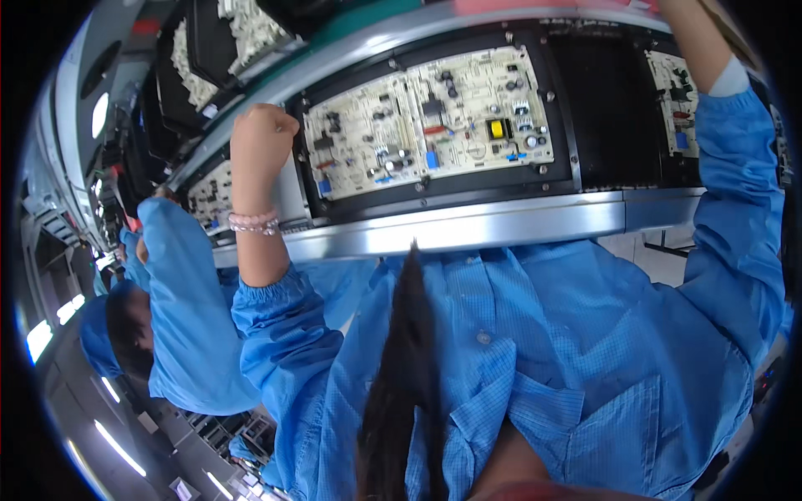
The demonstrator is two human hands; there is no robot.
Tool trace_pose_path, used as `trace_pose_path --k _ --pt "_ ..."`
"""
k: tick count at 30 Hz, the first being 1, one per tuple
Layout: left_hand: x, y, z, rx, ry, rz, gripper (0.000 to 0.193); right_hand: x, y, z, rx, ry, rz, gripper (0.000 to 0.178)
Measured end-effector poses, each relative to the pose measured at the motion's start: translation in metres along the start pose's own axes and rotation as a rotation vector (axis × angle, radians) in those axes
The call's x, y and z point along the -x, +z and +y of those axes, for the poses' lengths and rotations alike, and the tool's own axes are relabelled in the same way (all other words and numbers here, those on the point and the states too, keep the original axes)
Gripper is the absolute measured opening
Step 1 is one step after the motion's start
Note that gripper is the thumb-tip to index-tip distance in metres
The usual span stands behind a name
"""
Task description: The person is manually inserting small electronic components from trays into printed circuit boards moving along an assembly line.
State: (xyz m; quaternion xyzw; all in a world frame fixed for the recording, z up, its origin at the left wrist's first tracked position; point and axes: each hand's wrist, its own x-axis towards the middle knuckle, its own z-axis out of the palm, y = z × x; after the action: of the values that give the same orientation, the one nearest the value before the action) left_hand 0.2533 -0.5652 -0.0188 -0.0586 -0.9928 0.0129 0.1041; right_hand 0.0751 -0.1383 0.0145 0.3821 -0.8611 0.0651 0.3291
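My left hand (262,132) is raised over the conveyor line as a closed fist, with nothing visible in it. A pink bead bracelet (253,223) sits on that wrist. The fist hovers by the left edge of a beige circuit board (426,121), which lies in a black carrier tray (558,108) and carries many small parts, among them a yellow one and blue ones. My right forearm (697,42) in a blue sleeve reaches up past the top right; the hand itself is beyond the frame's edge.
A silver conveyor rail (468,227) runs across in front of my blue smock. More boards lie in trays at the left (209,194) and far right (678,100). A co-worker in a blue smock and cap (180,309) stands close on my left.
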Motion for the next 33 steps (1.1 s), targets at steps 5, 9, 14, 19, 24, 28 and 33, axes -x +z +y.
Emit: trace_pose_path --k 5,9,14,19,24,28,33 --pt "-0.068 -0.017 0.072 0.150 0.330 0.449 0.021 0.004 0.004 -0.019 -0.035 0.107 -0.096 0.035" --pt "-0.162 0.012 0.057 0.124 0.411 0.402 0.030 -0.003 0.002 -0.017 -0.032 0.067 -0.107 0.036" --pt "-0.191 0.029 0.054 0.140 0.282 0.281 0.033 0.008 0.007 -0.022 -0.222 0.070 0.084 0.028" --pt "-0.174 0.017 0.064 0.131 0.172 0.094 0.035 0.020 0.011 -0.011 -0.100 0.061 0.152 0.019" --pt "-0.166 0.022 0.046 -0.049 0.482 0.389 0.031 0.014 0.000 -0.021 -0.137 0.071 0.088 0.017" --pt "-0.137 0.010 0.053 -0.049 0.525 0.436 0.025 0.014 -0.008 -0.044 -0.554 0.375 -0.149 0.017" --pt "-0.128 -0.003 0.054 -0.148 0.385 0.273 0.013 0.018 -0.012 -0.082 -1.137 0.386 -0.273 0.023"
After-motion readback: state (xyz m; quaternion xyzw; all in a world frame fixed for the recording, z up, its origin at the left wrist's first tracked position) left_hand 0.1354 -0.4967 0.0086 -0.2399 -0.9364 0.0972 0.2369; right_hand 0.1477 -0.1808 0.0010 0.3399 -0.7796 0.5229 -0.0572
